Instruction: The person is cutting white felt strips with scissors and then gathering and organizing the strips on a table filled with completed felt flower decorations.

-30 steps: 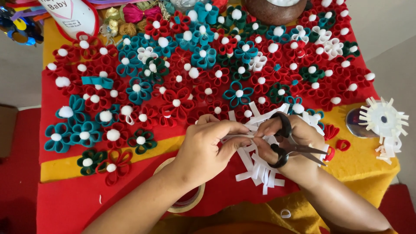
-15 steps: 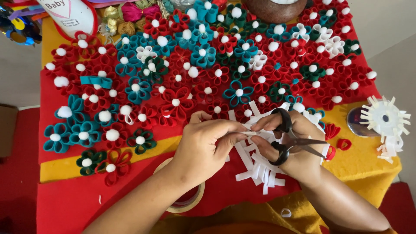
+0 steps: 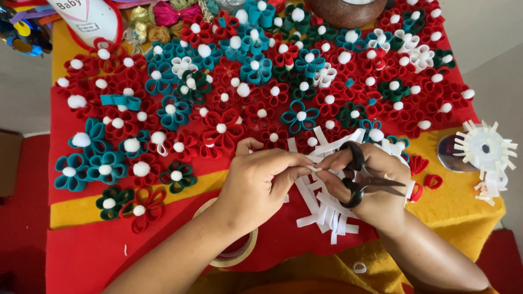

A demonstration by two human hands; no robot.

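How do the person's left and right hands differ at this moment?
The left hand carries no tool; the right hand has black-handled scissors looped on its fingers. The left hand pinches with thumb and fingertips from the left; the right hand meets it from the right. Both grip the same white strip, above a pile of white strips.

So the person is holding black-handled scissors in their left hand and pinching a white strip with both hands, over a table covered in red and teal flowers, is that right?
Not quite. The black-handled scissors hang on the right hand, not the left hand. The head view shows this. The rest holds: both hands pinch a white strip over the table of red and teal flowers.
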